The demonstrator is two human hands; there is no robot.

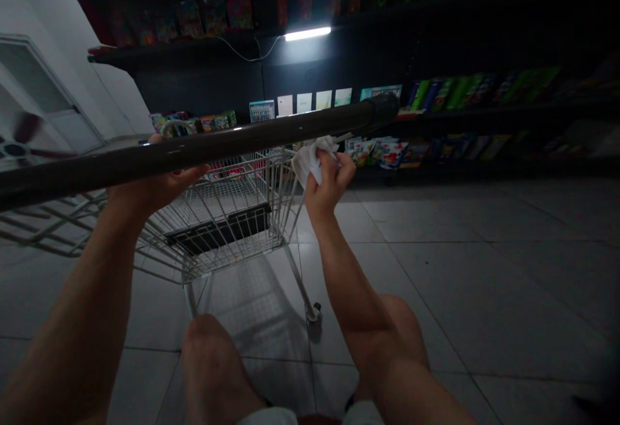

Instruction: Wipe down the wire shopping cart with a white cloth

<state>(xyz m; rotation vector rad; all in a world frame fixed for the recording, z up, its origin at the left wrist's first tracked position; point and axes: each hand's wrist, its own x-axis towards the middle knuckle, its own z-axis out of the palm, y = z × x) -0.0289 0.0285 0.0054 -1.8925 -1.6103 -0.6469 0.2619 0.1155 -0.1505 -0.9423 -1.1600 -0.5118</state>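
Observation:
A wire shopping cart point(232, 238) stands tilted in front of me, its dark handle bar point(194, 148) crossing the view. My left hand point(145, 183) is at the cart's upper frame, behind and below the bar. Its thumb points right along the frame, and the bar hides most of its fingers, which appear to hold the cart. In my right hand point(327, 186) is a bunched white cloth point(310, 159), pinched between the fingers. That cloth touches the cart's upper right corner, just under the bar. A black flap point(217, 230) lies across the cart's wire back.
Dark store shelves point(194, 82) with packets, boxes and bottles run behind the cart, lit by a tube lamp point(307, 34). A fan point(22, 144) and a door point(48, 82) are at the left. Grey tiles cover the floor point(436, 283). My bare knees are below the cart.

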